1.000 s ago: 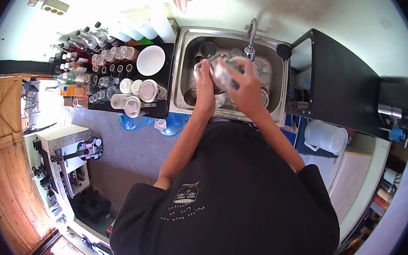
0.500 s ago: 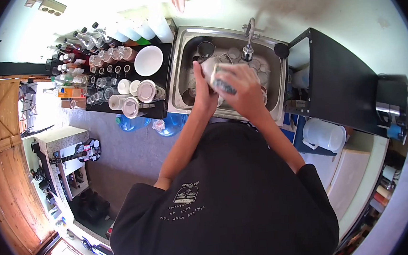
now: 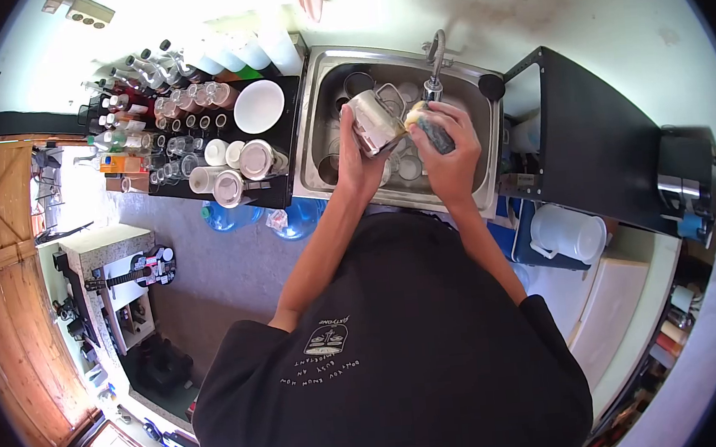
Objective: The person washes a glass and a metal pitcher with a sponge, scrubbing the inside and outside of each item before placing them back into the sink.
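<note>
Over the metal sink point(image 3: 318, 64), my left hand point(image 3: 357, 166) holds a silvery metal cup point(image 3: 375, 120), tilted, with the fingers wrapped round its side. My right hand point(image 3: 451, 151) grips a sponge point(image 3: 432, 128), yellowish at one end and dark at the other, whose yellow tip is at the cup's right side. Glasses point(image 3: 409, 167) and other cups lie in the basin below the hands. The faucet point(image 3: 439, 55) stands behind the sink, its head just above my right hand.
Left of the sink, a black counter holds a white bowl point(image 3: 260, 107), lidded jars point(image 3: 255, 159), and several bottles and glasses. A black shelf unit point(image 3: 599, 137) stands on the right. Blue water bottles point(image 3: 298, 218) are on the floor below the counter.
My right hand has moved right, away from the cup's top, with the sponge. The cup in my left hand has turned and shows more of its side.
</note>
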Demonstrator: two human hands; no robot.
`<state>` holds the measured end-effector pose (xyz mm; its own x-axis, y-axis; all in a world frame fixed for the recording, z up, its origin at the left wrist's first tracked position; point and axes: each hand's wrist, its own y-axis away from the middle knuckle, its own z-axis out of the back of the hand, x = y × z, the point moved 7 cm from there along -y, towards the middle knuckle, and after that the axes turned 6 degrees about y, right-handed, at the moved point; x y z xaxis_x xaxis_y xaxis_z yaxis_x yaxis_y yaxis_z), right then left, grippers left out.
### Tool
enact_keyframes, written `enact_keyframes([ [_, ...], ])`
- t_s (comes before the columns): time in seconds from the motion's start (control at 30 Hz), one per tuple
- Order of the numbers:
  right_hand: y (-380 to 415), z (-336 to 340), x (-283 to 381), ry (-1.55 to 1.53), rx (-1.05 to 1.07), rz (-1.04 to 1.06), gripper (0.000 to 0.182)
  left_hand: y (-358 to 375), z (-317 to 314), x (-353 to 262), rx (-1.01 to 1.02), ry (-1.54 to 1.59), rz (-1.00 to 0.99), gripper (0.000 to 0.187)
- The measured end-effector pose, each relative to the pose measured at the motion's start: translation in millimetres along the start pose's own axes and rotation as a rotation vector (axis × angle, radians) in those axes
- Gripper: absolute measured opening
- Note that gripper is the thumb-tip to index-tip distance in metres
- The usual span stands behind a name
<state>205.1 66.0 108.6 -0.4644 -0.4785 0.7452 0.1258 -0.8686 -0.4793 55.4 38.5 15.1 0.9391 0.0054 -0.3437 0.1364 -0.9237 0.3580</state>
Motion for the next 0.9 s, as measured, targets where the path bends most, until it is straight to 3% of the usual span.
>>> enact_keyframes([
  [0.13, -5.0, -8.6, 30.3, 0.124, 0.172, 0.222, 0.026, -11.2, 23.9, 8.2, 0.027, -0.177, -0.082, 0.047],
  [0.23, -8.1, -19.7, 28.2, 0.114, 0.179, 0.130, 0.028, -14.8, 39.8, 11.3, -0.051, -0.219, -0.144, 0.042],
  [0.33, 5.4, -19.8, 41.2, 0.121, 0.346, 0.235, 0.027, -8.2, 34.1, -0.2, -0.017, -0.085, -0.050, 0.045],
  [0.53, 5.4, -5.1, -21.3, -0.272, 0.112, -0.207, 0.025, 0.0, 15.9, -12.0, -0.003, -0.023, -0.014, 0.058],
  [0.63, 7.7, -17.6, -12.5, -0.252, 0.205, -0.171, 0.025, 2.2, 5.9, -2.7, 0.006, -0.125, -0.017, 0.059],
  [0.73, 14.2, -16.7, 9.4, -0.166, 0.200, -0.026, 0.024, 2.8, 12.9, -5.2, 0.058, -0.024, 0.003, 0.056],
  [0.83, 12.7, -16.1, 3.8, -0.202, 0.240, -0.033, 0.024, 9.8, 8.5, -5.1, 0.064, -0.087, 0.053, 0.053],
  [0.9, 6.0, -20.6, -13.4, -0.277, 0.210, -0.146, 0.024, 18.5, -3.0, -2.3, 0.091, -0.117, 0.102, 0.054],
])
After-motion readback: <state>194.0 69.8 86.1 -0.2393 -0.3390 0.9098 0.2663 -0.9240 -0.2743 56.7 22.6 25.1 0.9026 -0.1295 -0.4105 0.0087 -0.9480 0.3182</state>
